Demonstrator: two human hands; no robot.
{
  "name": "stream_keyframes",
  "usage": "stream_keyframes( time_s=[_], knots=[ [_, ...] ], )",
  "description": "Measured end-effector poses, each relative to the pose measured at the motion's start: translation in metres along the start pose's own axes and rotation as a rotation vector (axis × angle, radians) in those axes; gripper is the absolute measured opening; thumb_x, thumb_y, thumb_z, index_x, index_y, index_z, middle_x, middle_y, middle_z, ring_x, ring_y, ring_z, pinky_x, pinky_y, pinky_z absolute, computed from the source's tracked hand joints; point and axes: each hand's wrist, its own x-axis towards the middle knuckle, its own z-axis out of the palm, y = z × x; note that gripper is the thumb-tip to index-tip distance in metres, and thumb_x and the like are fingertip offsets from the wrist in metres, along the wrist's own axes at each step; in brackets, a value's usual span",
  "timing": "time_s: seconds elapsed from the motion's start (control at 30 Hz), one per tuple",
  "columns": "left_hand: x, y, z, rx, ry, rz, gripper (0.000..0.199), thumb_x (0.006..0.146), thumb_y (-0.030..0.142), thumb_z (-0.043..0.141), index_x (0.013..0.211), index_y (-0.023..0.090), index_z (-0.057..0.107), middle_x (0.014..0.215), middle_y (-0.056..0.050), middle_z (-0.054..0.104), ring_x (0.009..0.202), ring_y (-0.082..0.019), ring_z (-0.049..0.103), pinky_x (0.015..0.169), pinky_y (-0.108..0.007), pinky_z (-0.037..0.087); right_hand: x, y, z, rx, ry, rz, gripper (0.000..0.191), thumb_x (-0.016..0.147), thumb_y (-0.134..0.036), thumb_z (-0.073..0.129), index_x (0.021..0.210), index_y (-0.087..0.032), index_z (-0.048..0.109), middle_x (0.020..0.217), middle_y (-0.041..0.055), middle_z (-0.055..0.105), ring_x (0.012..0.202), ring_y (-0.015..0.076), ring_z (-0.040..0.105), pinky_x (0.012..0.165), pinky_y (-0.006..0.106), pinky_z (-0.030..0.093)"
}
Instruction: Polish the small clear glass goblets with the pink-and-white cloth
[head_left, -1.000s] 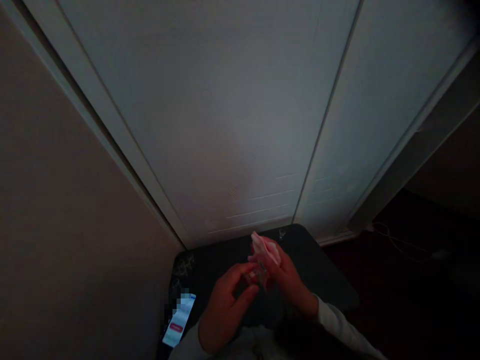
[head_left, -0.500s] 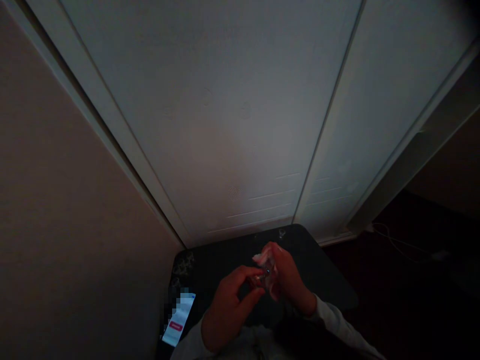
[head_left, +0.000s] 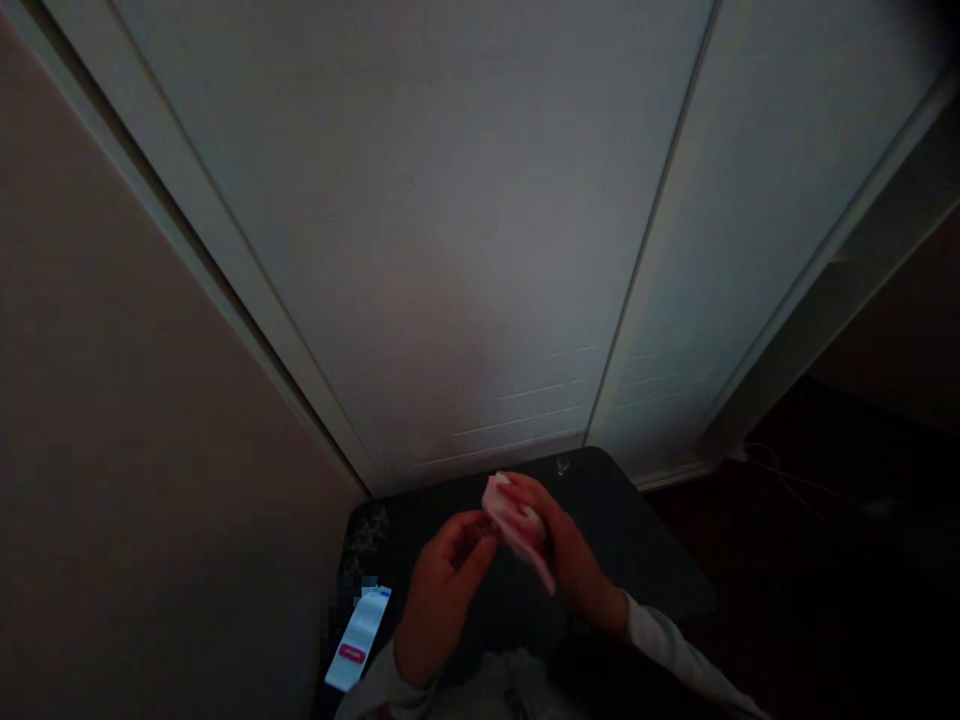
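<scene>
My right hand (head_left: 566, 550) is closed on a pinkish-white cloth (head_left: 517, 520), which is folded over its fingers and hangs down at one corner. Facing it, my left hand (head_left: 446, 580) pinches a small, clear, shiny object at the cloth's left edge; the dim light hides its kind. Both hands are close together above a dark tabletop (head_left: 622, 530). Several clear, glassy pieces (head_left: 367, 530) lie at the table's left back corner. Another small clear piece (head_left: 562, 466) rests near the back edge.
A lit phone (head_left: 358, 640) lies at the table's left edge, beside my left forearm. White panels (head_left: 480, 250) rise directly behind the table, and a plain wall (head_left: 150, 400) stands to the left. A pale cable (head_left: 795, 485) runs across the dark floor at right.
The cloth has swung up and left in my right hand, now covering more of the small clear object. My left hand has shifted slightly left.
</scene>
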Motion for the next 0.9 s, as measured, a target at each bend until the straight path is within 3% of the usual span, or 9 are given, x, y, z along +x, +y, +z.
stream_keyframes(
  time_s=[0.1,0.2,0.3,0.43,0.63,0.73,0.8,0.9],
  knots=[
    [-0.001,0.003,-0.002,0.032,-0.044,0.012,0.026,0.08,0.031,0.059,0.1,0.016,0.064,0.099,-0.008,0.071,0.092,-0.022,0.065,0.084,-0.033,0.049,0.001,0.004,0.004,-0.203,-0.017,-0.107,0.033,0.089,-0.048,0.047,0.104,-0.028,0.07,0.119,0.0055,0.063,0.115,0.0233,0.053,0.101,0.037,0.038],
    [-0.003,0.004,-0.003,0.133,-0.064,0.067,0.023,0.082,0.029,0.056,0.101,0.017,0.063,0.097,-0.007,0.07,0.09,-0.021,0.065,0.083,-0.033,0.049,0.004,0.005,0.006,-0.312,-0.025,-0.124,0.028,0.09,-0.038,0.048,0.106,-0.025,0.067,0.11,0.0071,0.065,0.104,0.0221,0.058,0.093,0.034,0.042],
    [-0.005,0.003,-0.003,0.232,-0.081,0.108,0.021,0.083,0.027,0.055,0.1,0.018,0.063,0.093,-0.006,0.069,0.085,-0.02,0.064,0.079,-0.032,0.049,0.006,0.006,0.007,-0.365,-0.023,-0.03,0.023,0.089,-0.036,0.05,0.097,-0.021,0.065,0.092,0.0051,0.066,0.083,0.0193,0.06,0.075,0.029,0.045],
    [-0.005,0.0,-0.002,0.3,-0.085,0.107,0.014,0.083,0.023,0.056,0.096,0.019,0.058,0.085,-0.002,0.066,0.078,-0.017,0.061,0.073,-0.029,0.048,0.007,0.01,0.008,-0.314,0.009,0.126,0.022,0.085,-0.039,0.052,0.077,-0.02,0.059,0.067,-0.0021,0.056,0.061,0.0142,0.05,0.058,0.026,0.039],
    [-0.007,-0.001,-0.003,0.388,-0.111,0.127,0.013,0.082,0.021,0.058,0.094,0.02,0.054,0.082,0.0,0.061,0.076,-0.016,0.058,0.072,-0.028,0.045,0.012,0.016,0.004,-0.117,0.055,0.301,0.022,0.082,-0.042,0.051,0.074,-0.021,0.053,0.061,-0.0052,0.049,0.053,0.0124,0.045,0.051,0.024,0.035],
    [-0.007,-0.001,-0.004,0.401,-0.131,0.129,0.01,0.083,0.023,0.056,0.092,0.02,0.055,0.083,-0.001,0.06,0.076,-0.016,0.057,0.072,-0.028,0.044,0.015,0.016,-0.001,-0.189,0.006,0.309,0.015,0.081,-0.035,0.051,0.077,-0.021,0.054,0.062,-0.0043,0.052,0.057,0.014,0.049,0.053,0.025,0.037],
    [-0.006,-0.003,-0.005,0.386,-0.119,0.109,0.011,0.085,0.026,0.055,0.093,0.019,0.055,0.082,-0.001,0.06,0.076,-0.016,0.056,0.072,-0.028,0.043,0.014,0.016,-0.002,-0.333,-0.008,0.165,0.014,0.083,-0.031,0.05,0.078,-0.021,0.059,0.078,0.0011,0.061,0.074,0.0175,0.057,0.067,0.029,0.043],
    [-0.005,-0.008,-0.006,0.299,-0.098,0.054,0.015,0.086,0.03,0.052,0.096,0.019,0.053,0.08,0.0,0.058,0.075,-0.016,0.055,0.07,-0.028,0.042,0.011,0.014,-0.001,-0.535,-0.049,-0.089,0.019,0.086,-0.028,0.047,0.081,-0.019,0.063,0.107,0.0092,0.061,0.103,0.0227,0.054,0.09,0.037,0.039]
  ],
)
